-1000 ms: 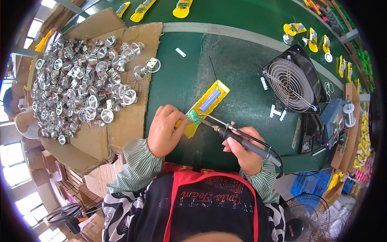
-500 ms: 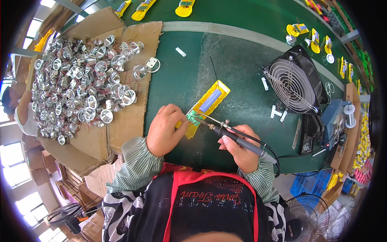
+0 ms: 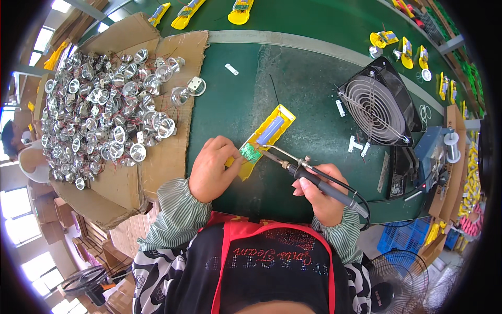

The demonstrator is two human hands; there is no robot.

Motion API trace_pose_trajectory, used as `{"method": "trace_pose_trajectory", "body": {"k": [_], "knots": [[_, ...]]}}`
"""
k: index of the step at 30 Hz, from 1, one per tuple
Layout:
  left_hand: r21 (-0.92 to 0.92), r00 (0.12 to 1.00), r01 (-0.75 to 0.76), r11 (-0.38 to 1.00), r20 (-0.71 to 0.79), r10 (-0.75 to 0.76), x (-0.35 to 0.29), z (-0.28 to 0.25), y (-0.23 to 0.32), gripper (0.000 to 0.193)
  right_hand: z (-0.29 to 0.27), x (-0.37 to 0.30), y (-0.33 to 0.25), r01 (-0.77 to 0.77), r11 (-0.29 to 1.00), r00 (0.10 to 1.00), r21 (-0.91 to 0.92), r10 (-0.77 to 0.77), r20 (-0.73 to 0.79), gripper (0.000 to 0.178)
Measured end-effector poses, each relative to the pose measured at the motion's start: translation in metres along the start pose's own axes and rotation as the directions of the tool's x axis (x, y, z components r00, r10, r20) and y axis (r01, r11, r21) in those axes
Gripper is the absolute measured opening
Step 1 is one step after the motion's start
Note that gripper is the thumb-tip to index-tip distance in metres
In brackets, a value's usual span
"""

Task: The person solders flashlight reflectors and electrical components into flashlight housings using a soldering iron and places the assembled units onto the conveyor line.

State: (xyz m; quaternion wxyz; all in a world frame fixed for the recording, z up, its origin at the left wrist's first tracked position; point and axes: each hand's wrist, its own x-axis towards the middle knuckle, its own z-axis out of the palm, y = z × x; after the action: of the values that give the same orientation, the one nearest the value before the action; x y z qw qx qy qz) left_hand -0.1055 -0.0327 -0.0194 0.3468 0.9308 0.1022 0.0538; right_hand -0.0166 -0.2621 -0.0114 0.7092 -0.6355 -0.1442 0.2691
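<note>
On the green table lies a yellow plastic housing [image 3: 282,116], tilted toward the upper right. Inside it are a blue cylindrical battery [image 3: 271,131] and a small green circuit board [image 3: 251,153], with thin wires between them. My left hand [image 3: 213,168] is closed on the housing's lower left edge, fingertips beside the board; what else they pinch is hidden. My right hand [image 3: 323,198] grips a soldering iron [image 3: 327,189] with a thin metal feed tube along it. The iron's tip points at the board's right edge; whether it touches is too small to tell.
Left, a cardboard tray [image 3: 175,125] holds many silver reflector cups [image 3: 119,131] with wires. Right stand a black fan [image 3: 376,107], a blue soldering station [image 3: 430,157] and a solder spool [image 3: 451,145]. Small white pieces [image 3: 354,144] lie near the fan. More yellow housings [image 3: 240,11] line the far side.
My right hand has drawn the soldering iron slightly to the right and toward me, its tip shifting toward the board's right edge. My left hand stays at the housing.
</note>
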Motion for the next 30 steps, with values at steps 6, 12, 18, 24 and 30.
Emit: {"method": "trace_pose_trajectory", "body": {"k": [6, 12, 18, 24, 30], "knots": [[0.108, 0.993, -0.117, 0.987, -0.006, 0.119, 0.008, 0.005, 0.011, 0.017, -0.024, -0.007, 0.003, 0.139, 0.989, 0.986, -0.056, -0.143, -0.082, 0.021], [0.295, 0.993, -0.116, 0.949, 0.012, 0.118, -0.018, 0.015, 0.011, 0.041, -0.018, 0.004, 0.005, 0.163, 0.985, 0.981, 0.063, -0.155, -0.114, 0.015], [-0.071, 0.999, -0.031, 0.997, -0.046, 0.028, 0.064, 0.013, 0.017, 0.038, -0.041, -0.008, 0.002, 0.175, 0.983, 0.979, 0.062, -0.167, -0.118, 0.014], [-0.097, 0.981, -0.175, 0.980, -0.097, 0.166, 0.226, 0.035, 0.017, 0.032, -0.048, -0.003, -0.001, 0.141, 0.988, 0.978, 0.057, -0.130, -0.160, 0.015], [-0.373, 0.996, 0.036, 0.927, 0.089, -0.003, 0.368, 0.094, 0.019, 0.040, -0.059, 0.007, 0.001, 0.106, 0.992, 0.973, 0.067, -0.090, -0.214, 0.014]]}}
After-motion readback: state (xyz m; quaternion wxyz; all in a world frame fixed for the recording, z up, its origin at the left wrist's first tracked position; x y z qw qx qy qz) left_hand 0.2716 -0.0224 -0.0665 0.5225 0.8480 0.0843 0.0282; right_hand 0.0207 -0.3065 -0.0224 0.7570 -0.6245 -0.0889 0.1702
